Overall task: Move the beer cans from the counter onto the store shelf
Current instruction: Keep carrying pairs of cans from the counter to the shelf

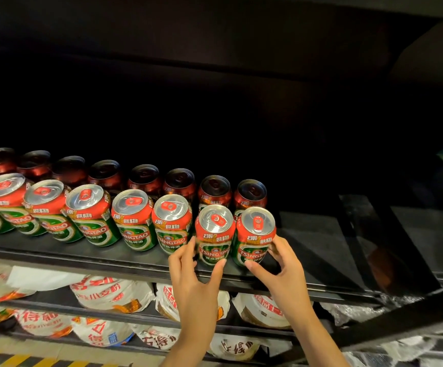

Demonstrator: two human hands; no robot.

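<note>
Dark metal store shelf (146, 263) | our left hand (193, 271) grips one red-green Tsingtao beer can (214, 235) | our right hand (281, 263) grips its neighbouring can (254, 235)

Left hand (192, 274): I'm wearing no glove, ring or watch | Right hand (284, 263): I'm going bare too, nails trimmed short | Forearms: I'm showing no sleeve up to the frame's bottom edge
</note>
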